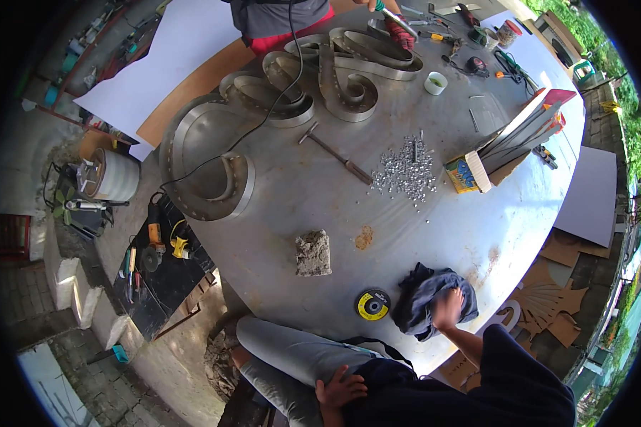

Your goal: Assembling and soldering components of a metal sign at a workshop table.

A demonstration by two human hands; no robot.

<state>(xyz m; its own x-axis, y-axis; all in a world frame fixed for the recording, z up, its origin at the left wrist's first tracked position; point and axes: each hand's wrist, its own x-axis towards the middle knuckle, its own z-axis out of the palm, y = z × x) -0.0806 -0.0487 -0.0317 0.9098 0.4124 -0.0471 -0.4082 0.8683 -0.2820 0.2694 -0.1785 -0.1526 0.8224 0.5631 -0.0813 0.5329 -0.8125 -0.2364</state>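
Observation:
My right hand [446,310] lies on top of a bunched dark blue cloth [420,302] on the metal table; its fingers are smeared by motion, so their grip is unclear. My left hand [342,389] rests at my lap with its fingers apart and nothing in it. Just left of the cloth lies a round yellow and black grinding disc [372,304]. Farther left sits a rough grey block [313,253]. Beyond these, a hammer [338,155] lies beside a scattered heap of small shiny metal pieces [404,169].
Curled sheet-metal letter forms [238,185] stand at the table's far left, with a black cable [263,110] across them. Another person [281,21] works at the far edge. A box of metal strips [470,174] stands right. An angle grinder [154,235] lies on a low black board.

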